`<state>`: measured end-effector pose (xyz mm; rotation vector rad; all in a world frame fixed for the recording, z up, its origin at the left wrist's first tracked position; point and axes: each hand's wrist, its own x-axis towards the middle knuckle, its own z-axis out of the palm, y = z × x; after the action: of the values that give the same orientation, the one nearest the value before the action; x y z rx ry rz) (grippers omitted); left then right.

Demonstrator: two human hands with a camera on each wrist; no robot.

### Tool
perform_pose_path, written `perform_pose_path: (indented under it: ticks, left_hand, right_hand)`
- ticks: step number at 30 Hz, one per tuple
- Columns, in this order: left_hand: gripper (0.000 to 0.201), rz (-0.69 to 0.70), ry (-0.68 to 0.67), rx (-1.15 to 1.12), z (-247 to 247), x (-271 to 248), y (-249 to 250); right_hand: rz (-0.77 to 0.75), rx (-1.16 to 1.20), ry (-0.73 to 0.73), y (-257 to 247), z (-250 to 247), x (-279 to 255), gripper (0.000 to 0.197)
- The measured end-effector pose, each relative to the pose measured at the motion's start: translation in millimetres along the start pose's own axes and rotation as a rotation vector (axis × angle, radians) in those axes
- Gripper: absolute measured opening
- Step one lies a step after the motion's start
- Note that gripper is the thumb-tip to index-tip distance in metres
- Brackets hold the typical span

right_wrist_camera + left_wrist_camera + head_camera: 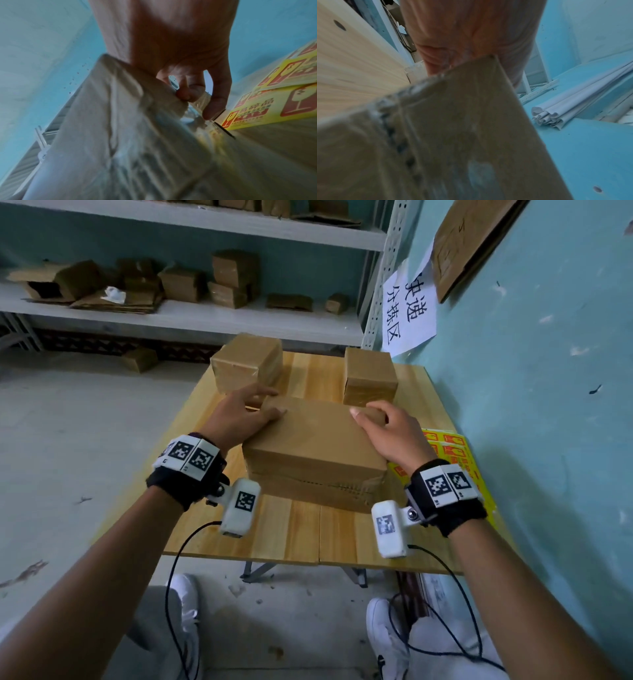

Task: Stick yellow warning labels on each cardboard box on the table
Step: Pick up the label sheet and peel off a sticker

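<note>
Scene: wooden table (301,529) pushed against a blue wall, seen from a camera worn on the person's head.
Large box (318,446): plain cardboard, near the middle of the table, its long axis running left to right across the person's front; no label showed on its top.
Left hand (239,416): gripped the box's far left corner, fingers curled over the far edge.
Right hand (390,429): gripped the far right corner, thumb on top and fingers curled down the right side, as the right wrist view confirmed.
Other boxes: a left rear box (246,364) and a right rear box (370,376) stood behind, well apart from each other; neither showed a label.
Yellow label sheets (448,446): lay flat on the table just right of the large box, partly hidden by the right forearm.
Key relation: the labels lay to the right, beside the right hand, so that hand was much the nearer one to fetch a sticker while the left steadied the box.
Progress: judged early, with no box labelled yet.
</note>
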<state>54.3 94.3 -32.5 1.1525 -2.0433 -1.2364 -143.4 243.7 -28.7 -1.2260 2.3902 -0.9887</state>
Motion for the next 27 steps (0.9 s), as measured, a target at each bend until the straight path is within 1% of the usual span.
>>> perform_pose_path:
  ticks: [2, 7, 9, 12, 15, 17, 21, 24, 27]
  left_hand:
    - [0.033, -0.009, 0.006, -0.009, 1, 3, 2]
    - [0.03, -0.048, -0.014, 0.017, -1, 4, 6]
    - [0.03, -0.065, -0.017, 0.011, -1, 6, 6]
    - [0.03, -0.076, 0.0, 0.013, 2, 4, 9]
    - [0.032, -0.081, 0.013, 0.021, 6, 2, 12]
    - [0.038, -0.071, 0.017, 0.029, 10, 1, 16]
    - [0.053, -0.026, 0.059, 0.014, 11, 1, 25]
    - [0.048, -0.01, 0.073, -0.009, 10, 1, 33]
    - [0.044, 0.008, 0.079, -0.034, 13, 1, 41]
  right_hand:
    - [0.004, 0.002, 0.004, 4, 2, 4, 0.057]
    - [0.041, 0.053, -0.044, 10, -8, 9, 0.062]
    - [0.073, 0.128, -0.004, 16, -19, 12, 0.059]
    - [0.136, 0.224, 0.116, 41, -41, 17, 0.047]
    - [0.195, 0.182, 0.209, 74, -62, 18, 0.031]
    - [0.24, 0.143, 0.238, 94, -71, 16, 0.028]
    - [0.334, 0.083, 0.227, 119, -76, 15, 0.032]
    - [0.373, 0.003, 0.185, 130, -75, 17, 0.037]
    - [0.393, -0.117, 0.119, 134, -73, 17, 0.051]
